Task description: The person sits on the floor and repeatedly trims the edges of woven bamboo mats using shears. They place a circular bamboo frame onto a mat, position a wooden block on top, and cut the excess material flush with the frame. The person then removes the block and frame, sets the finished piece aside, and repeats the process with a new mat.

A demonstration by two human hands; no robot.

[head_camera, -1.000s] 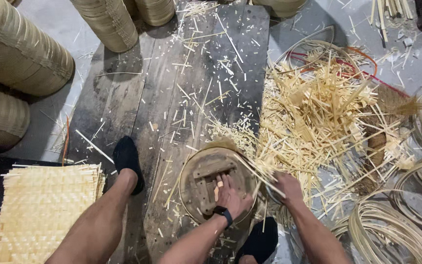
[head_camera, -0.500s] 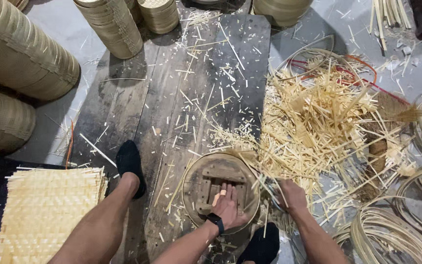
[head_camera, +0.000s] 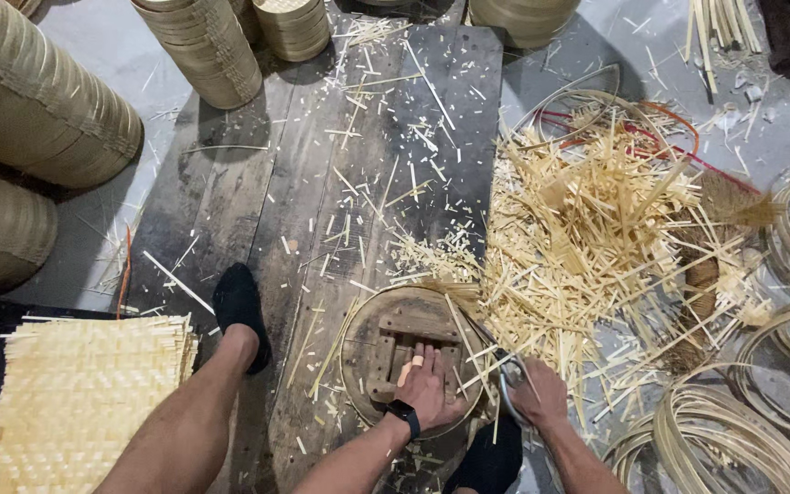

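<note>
No packages, labels, signs or screens can be made out anywhere in this view.

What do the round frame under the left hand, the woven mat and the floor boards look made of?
Round frame: thin bent strip, likely bamboo or wood, pale and unfinished, with darker wooden slats inside.
Woven mat: flat pale-yellow splints, probably bamboo, in a plaited weave.
Floor boards: dark, worn wood planks with visible grain and seams.
</note>
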